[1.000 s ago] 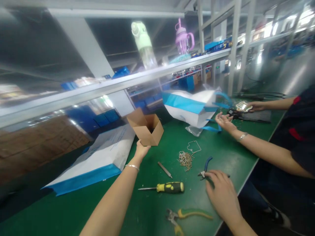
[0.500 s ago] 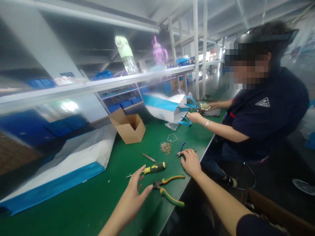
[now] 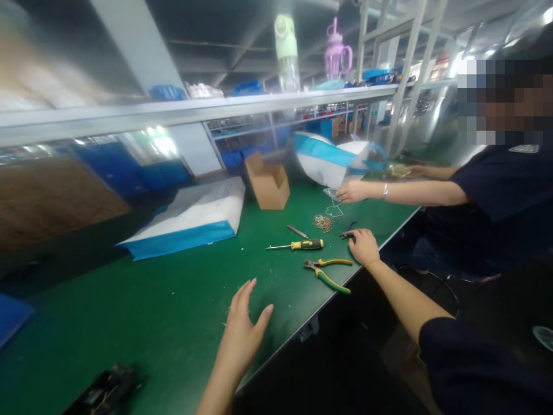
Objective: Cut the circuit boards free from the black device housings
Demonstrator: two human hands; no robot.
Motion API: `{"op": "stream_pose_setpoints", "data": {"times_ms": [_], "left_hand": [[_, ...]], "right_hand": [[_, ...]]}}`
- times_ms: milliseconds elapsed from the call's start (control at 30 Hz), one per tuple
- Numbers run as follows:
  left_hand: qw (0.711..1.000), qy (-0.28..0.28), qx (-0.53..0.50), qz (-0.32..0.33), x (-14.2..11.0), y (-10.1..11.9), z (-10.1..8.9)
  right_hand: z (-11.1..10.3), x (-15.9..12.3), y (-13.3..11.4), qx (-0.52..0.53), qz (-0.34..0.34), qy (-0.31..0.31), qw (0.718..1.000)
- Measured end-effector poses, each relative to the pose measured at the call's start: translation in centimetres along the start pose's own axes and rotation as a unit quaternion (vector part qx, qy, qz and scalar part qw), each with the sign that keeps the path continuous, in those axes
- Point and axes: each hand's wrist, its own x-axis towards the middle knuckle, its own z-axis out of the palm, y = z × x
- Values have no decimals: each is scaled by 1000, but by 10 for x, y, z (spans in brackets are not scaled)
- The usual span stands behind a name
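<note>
My left hand [image 3: 244, 325] hovers open over the green bench top [image 3: 173, 311] near its front edge, fingers spread, holding nothing. My right hand [image 3: 364, 246] rests farther along the edge, its fingers lying over small blue-handled pliers [image 3: 348, 232]. Between my hands lie yellow-green pliers [image 3: 328, 272] and a yellow-handled screwdriver [image 3: 298, 245]. Beyond them lie a thin metal rod [image 3: 298, 231] and a pile of small brass parts [image 3: 323, 222]. An open cardboard box [image 3: 268, 183] stands at the back.
A co-worker in a dark shirt sits on the right, one hand [image 3: 352, 191] by a white-and-blue bag [image 3: 332, 161]. Another white-and-blue bag [image 3: 190, 222] lies flat at the left. A dark object [image 3: 103, 392] sits near the bottom left. A shelf rail carries bottles [image 3: 287, 49].
My left hand let go of the cardboard box and drew back to the front edge, open. The view swung and pulled back. My right hand stayed on the small pliers.
</note>
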Motion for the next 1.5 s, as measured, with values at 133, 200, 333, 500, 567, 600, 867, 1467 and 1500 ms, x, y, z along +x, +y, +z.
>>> {"op": "stream_pose_setpoints", "data": {"times_ms": [133, 200, 333, 500, 567, 600, 867, 1467, 1500], "left_hand": [[996, 44, 78, -5, -13, -18, -17], [992, 64, 107, -18, -17, -22, -26], [988, 109, 104, -33, -19, -24, -43], [982, 159, -31, -93, -18, -26, -59], [979, 175, -50, -96, -20, -25, -64], [977, 183, -49, -96, -22, -25, -66], [971, 216, -36, -97, -32, -23, -77], [947, 277, -132, -96, -35, -19, -83], [948, 275, -131, -94, -35, -18, -84]], "right_hand": [[-5, -1, -7, -1, -24, 13, 1000], [-9, -1, -19, 3, -39, 21, 999], [-17, 0, -70, 33, -89, 9, 995], [-10, -14, -166, 193, -175, -211, 942], [2, -26, -199, 219, -189, -302, 908], [10, -32, -213, 221, -196, -328, 897], [51, -42, -256, 196, -230, -338, 891], [34, -97, -329, 199, -302, -369, 856], [34, -97, -328, 196, -302, -370, 856]]}}
